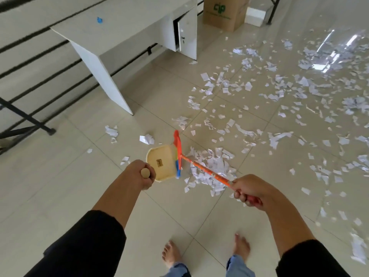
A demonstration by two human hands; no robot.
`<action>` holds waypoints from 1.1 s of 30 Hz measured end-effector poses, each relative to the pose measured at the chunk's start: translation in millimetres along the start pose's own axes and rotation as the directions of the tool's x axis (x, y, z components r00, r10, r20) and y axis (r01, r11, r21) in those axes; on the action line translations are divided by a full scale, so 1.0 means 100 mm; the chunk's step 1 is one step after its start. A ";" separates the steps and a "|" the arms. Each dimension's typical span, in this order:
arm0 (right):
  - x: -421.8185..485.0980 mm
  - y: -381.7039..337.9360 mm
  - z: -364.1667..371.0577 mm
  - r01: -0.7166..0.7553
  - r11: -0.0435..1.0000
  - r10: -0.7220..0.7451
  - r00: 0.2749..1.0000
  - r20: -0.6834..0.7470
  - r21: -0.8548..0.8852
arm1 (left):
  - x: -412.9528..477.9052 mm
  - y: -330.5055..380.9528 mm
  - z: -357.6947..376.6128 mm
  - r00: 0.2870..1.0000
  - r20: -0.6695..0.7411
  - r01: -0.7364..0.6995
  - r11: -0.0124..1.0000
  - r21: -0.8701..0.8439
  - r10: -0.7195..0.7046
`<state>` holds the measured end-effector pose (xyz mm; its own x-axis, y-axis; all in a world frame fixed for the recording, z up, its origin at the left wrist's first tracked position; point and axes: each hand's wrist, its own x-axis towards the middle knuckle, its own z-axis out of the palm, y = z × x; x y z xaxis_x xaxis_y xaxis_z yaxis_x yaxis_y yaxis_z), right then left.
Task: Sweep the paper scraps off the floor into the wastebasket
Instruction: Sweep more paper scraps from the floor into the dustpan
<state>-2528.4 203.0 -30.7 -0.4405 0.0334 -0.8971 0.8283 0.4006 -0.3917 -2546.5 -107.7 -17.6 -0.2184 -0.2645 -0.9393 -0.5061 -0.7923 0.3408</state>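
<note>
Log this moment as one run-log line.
left hand grips dustpan handle | right hand grips broom | scraps piled beside broom

paper scraps (211, 166): white, torn, heaped beside broom | more strewn across tiles

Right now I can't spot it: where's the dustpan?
Head view, centre-left: the dustpan sits on the floor before the left hand, its open edge against the broom, scrap pile just right.
</note>
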 end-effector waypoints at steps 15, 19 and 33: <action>-0.28 0.18 0.61 -0.020 0.989 0.044 0.987 -0.157 0.148 | 0.12 0.40 -0.31 1.000 -0.020 -0.004 0.985 0.173 0.007; 0.12 0.00 0.73 -0.019 0.913 0.076 0.990 -0.123 0.407 | 0.12 0.36 -0.25 1.000 -0.018 0.025 0.986 0.165 -0.022; -0.08 0.47 0.48 0.003 0.514 0.029 0.999 -0.020 0.858 | 0.07 0.07 -0.05 0.998 0.008 0.051 0.967 0.251 -0.055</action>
<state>-2469.4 177.5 -52.1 -0.4237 0.0636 -0.9036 0.7213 -0.5797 -0.3790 -2546.8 -117.9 -21.9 -0.1967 -0.2163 -0.9563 -0.7099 -0.6413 0.2911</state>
